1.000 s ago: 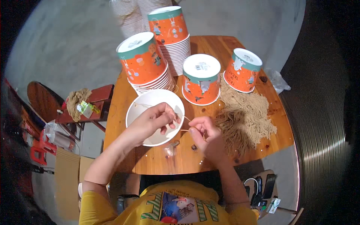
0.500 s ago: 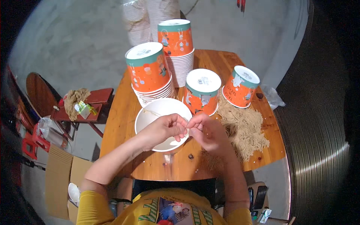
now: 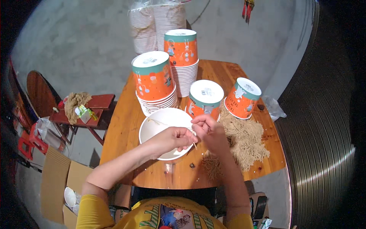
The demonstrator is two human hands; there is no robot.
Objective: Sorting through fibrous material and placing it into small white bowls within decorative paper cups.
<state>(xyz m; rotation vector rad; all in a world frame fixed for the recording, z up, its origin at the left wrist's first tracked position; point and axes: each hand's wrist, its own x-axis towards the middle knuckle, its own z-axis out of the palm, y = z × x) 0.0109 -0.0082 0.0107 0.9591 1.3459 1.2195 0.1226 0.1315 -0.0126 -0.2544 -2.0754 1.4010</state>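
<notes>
Now both hands (image 3: 173, 138) pinch the thin cord (image 3: 195, 145), closer together than a second ago.

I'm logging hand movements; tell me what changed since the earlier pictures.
The left hand moved right, the right hand left and forward, drawing together at the right rim of the white round bowl. The left still holds the thin beige cord; the right's grip is unclear. The bowl, orange-and-green paper buckets and tan yarn bundle stayed put.
</notes>
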